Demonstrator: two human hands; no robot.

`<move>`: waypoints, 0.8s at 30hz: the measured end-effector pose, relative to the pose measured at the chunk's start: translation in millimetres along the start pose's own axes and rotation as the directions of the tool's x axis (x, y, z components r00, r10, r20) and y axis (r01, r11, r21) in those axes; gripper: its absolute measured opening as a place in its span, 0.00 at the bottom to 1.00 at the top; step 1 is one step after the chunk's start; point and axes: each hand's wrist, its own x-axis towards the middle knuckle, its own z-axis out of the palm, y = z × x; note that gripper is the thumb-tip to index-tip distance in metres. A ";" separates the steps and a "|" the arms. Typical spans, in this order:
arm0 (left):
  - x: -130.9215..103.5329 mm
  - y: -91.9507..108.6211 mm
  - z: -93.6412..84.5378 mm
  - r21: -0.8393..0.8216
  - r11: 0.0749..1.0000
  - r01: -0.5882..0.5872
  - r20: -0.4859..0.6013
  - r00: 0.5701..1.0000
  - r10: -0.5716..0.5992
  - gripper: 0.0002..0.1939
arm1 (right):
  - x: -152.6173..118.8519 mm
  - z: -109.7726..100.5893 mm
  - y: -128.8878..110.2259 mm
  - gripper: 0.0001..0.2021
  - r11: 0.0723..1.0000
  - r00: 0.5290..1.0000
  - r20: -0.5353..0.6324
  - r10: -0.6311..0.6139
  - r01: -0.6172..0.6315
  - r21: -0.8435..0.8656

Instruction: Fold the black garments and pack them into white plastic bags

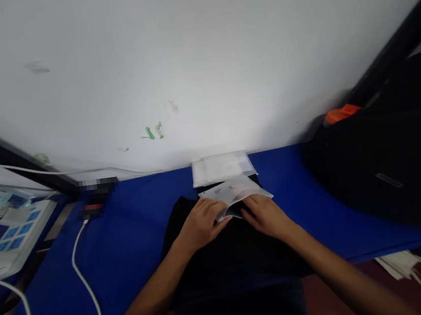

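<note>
A frosted plastic bag (239, 187) with dark marks on its face lies over black fabric (226, 257) in front of me. My left hand (203, 222) is closed on the bag's near left edge, the thumb along its lower lip. The bag's mouth gapes towards me. At the right side of that mouth is my right hand (265, 214), its fingertips under the upper layer and its thumb lower down and apart. Whether those hidden fingers grip anything cannot be made out. Just behind lie more frosted bags (223, 167), flat against the wall side.
A blue-covered table (138, 258) meets a white wall (199, 67). Large black fabric (381, 172) covers the right end, with an orange item (342, 113) behind it. A white cable (78, 260) reaches a dark device (95, 205) at left. A blue-and-white box (16, 235) stands further left.
</note>
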 end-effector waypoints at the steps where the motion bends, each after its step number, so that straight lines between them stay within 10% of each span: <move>1: -0.6 -2.6 0.8 0.021 1.000 0.006 -0.059 0.998 -0.005 0.11 | -1.2 -2.3 -0.3 0.15 0.999 0.997 -0.073 -0.031 0.031 0.005; 8: -3.8 -11.3 0.5 -0.008 1.000 0.019 -0.187 0.982 -0.021 0.01 | -2.9 -15.7 -6.5 0.22 0.967 0.856 -0.462 -0.232 0.253 -0.017; 24: -5.7 8.5 14.0 -0.238 0.971 -0.015 -0.286 0.957 -0.055 0.08 | 14.7 -6.9 -22.5 0.09 0.885 0.764 -0.451 -0.462 0.429 -0.180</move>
